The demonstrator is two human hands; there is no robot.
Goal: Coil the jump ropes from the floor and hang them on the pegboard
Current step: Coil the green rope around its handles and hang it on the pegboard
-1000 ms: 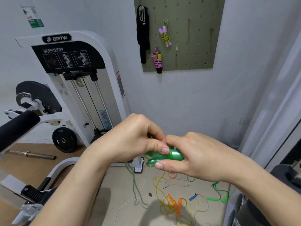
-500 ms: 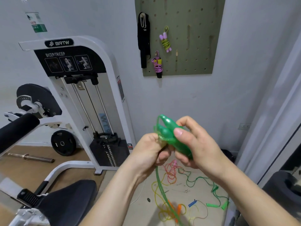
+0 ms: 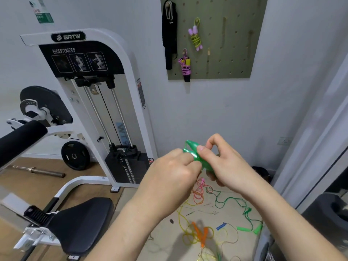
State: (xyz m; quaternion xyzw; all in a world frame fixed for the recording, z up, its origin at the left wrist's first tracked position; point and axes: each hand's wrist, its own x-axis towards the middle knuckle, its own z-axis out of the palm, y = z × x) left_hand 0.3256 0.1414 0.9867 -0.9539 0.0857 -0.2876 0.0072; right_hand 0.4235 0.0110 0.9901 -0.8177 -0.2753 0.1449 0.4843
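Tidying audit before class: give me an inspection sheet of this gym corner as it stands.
Surface: beige floor, ropes strewn on it.
Job's things: green handles held up; pegboard holds lime rope and magenta rope, both coiled; green rope, orange-handled rope and coral rope loose on floor.
Clutter: blue handle on floor.
Hands: left hand and right hand both grip the green handles.
Cables: machine cable only.
Surroundings: bicep/tricep machine, weight plate, barbell, black strap on pegboard.

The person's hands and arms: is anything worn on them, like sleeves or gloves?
Nothing is worn. The left hand and the right hand have no gloves, rings or watch. Both forearms are bare to the picture's edge; no sleeve shows.
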